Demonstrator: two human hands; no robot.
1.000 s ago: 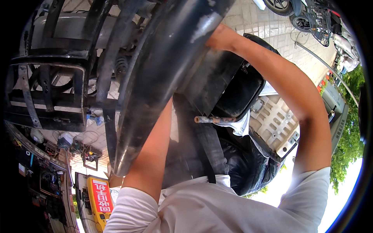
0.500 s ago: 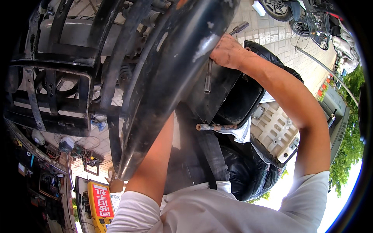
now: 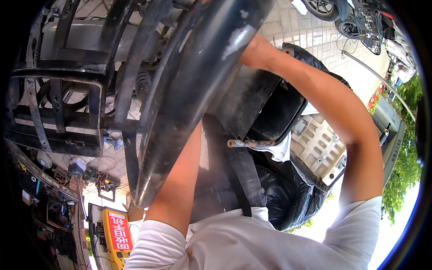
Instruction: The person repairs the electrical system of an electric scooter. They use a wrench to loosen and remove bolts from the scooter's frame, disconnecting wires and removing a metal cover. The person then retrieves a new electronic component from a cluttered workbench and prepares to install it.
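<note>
black panel (image 3: 198, 90) beside bars (image 3: 132, 67) partly hides right hand (image 3: 253, 51).

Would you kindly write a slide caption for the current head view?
Left forearm and partly hidden right hand reach behind a scuffed black panel, beside a slatted frame.

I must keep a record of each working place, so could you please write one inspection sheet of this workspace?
Surface: pale block paving, partly sunlit.
Work things: black curved panel, paint worn in patches; black metal frame beside it.
Clutter: yellow box with a red label; mixed gear, lower left.
Grips: right hand partly hidden by the panel, fingers unseen; left hand out of sight, its forearm passing behind the panel.
Cables: thin cords near the gear; ends not traceable.
Surroundings: parked two-wheelers, upper right; green foliage, right side.
</note>
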